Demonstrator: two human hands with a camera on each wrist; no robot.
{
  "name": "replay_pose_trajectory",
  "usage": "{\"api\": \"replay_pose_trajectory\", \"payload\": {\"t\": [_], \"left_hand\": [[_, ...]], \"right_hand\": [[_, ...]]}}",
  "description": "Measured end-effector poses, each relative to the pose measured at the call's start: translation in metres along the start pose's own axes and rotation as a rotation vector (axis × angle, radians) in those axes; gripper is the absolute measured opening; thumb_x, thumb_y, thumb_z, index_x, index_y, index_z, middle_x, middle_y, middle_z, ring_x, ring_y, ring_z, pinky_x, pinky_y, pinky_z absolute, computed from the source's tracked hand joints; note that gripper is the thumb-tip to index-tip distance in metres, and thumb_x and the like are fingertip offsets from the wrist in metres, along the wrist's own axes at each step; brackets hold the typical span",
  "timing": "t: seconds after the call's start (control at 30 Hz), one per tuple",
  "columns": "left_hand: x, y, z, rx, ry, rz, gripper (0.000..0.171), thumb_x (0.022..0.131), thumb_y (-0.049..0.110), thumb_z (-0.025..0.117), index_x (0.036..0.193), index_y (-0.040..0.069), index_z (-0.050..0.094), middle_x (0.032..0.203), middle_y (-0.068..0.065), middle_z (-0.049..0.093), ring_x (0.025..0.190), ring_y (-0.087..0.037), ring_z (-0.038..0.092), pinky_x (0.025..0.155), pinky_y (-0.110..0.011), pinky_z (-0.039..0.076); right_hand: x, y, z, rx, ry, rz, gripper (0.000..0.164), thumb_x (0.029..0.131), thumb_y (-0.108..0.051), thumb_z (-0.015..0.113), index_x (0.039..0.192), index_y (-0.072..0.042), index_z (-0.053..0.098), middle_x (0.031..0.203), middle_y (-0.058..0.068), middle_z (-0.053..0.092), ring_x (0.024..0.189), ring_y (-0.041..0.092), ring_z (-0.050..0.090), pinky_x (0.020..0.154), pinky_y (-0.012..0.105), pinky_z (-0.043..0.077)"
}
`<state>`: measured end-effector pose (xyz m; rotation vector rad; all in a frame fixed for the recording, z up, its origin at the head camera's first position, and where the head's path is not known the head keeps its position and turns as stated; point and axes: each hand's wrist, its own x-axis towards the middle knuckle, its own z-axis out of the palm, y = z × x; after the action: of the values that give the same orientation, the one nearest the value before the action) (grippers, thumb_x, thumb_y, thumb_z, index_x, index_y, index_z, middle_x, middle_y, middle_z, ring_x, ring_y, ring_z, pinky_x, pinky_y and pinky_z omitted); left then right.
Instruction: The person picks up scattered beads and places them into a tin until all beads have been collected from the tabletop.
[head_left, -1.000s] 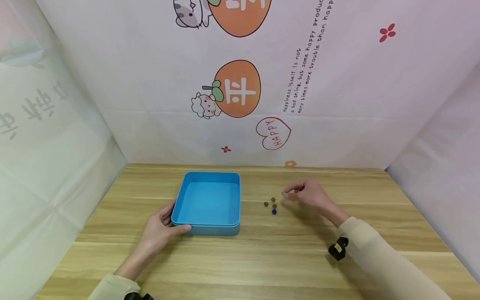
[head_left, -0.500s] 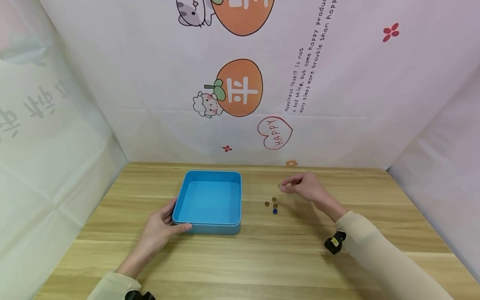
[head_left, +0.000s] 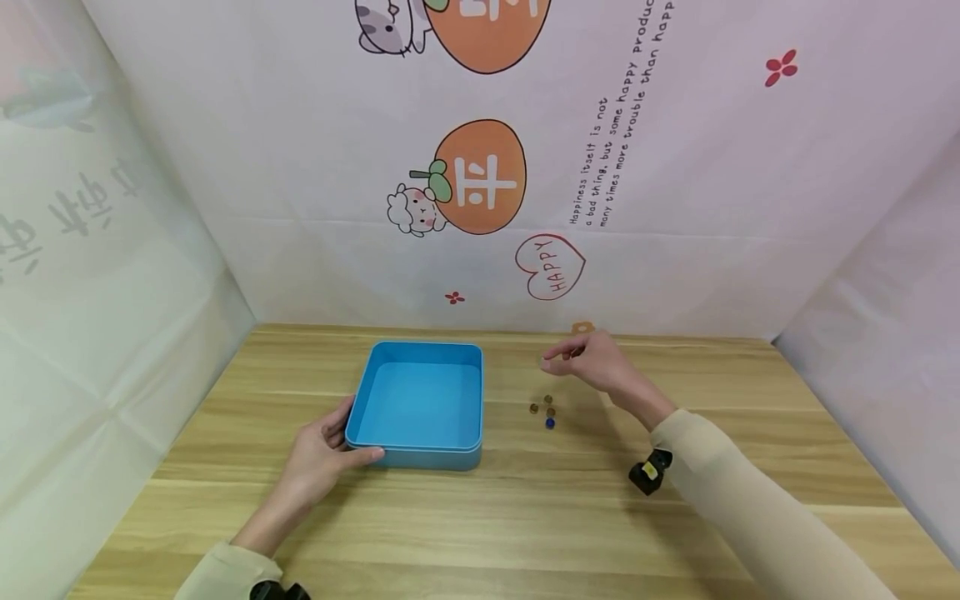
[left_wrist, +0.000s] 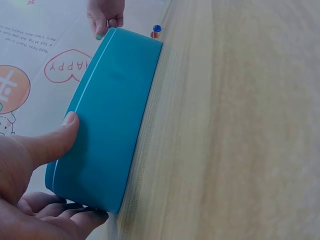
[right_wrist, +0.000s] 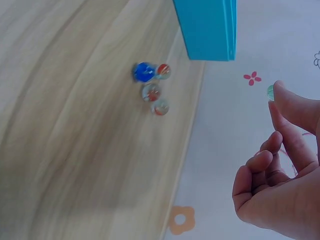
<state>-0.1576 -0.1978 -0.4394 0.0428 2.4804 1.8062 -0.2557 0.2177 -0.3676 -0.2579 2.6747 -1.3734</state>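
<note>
My left hand [head_left: 321, 454] grips the near left corner of a blue open-topped box [head_left: 468, 458]. Its thumb lies on the front wall and the other fingers are at the left side, as the left wrist view [left_wrist: 45, 185] shows. Above the table, to the right of the box, my right hand [head_left: 596, 364] pinches a small green marble [right_wrist: 270, 92] between thumb and index finger. Below that hand, a blue marble [right_wrist: 144, 72] lies on the table beside several clear marbles with reddish swirls [right_wrist: 151, 92]. Nothing is seen inside the box.
The wood-grain table [head_left: 480, 533] ends at a white printed sheet [head_left: 337, 275] at the back. White sheets also hang at the left [head_left: 112, 333] and right [head_left: 892, 333]. A small black device [head_left: 649, 472] sits on the right wrist.
My right hand has risen and moved left toward the box, carrying the green marble. The left hand, the box and the marbles on the table have stayed in place.
</note>
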Motion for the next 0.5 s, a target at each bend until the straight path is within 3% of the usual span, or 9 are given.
{"api": "replay_pose_trajectory", "payload": {"t": [0.2, 0.5], "left_hand": [[0.000, -0.001, 0.000, -0.005, -0.001, 0.000, 0.102, 0.087, 0.013, 0.090, 0.164, -0.004, 0.026, 0.167, -0.026, 0.030, 0.147, -0.041, 0.039, 0.112, -0.045, 0.044], [0.000, 0.000, 0.000, -0.006, -0.003, -0.014, 0.103, 0.087, 0.014, 0.090, 0.165, -0.003, 0.025, 0.167, -0.025, 0.029, 0.148, -0.041, 0.039, 0.111, -0.044, 0.045]], "right_hand": [[0.007, -0.009, 0.008, 0.012, -0.010, -0.041, 0.020, 0.092, -0.020, 0.084, 0.105, -0.005, 0.083, 0.100, 0.009, 0.059, 0.092, 0.025, 0.049, 0.075, 0.035, 0.044], [0.013, -0.031, 0.022, 0.033, -0.052, -0.036, 0.020, 0.093, -0.022, 0.083, 0.106, -0.007, 0.083, 0.103, 0.009, 0.064, 0.094, 0.026, 0.051, 0.077, 0.036, 0.045]]}}
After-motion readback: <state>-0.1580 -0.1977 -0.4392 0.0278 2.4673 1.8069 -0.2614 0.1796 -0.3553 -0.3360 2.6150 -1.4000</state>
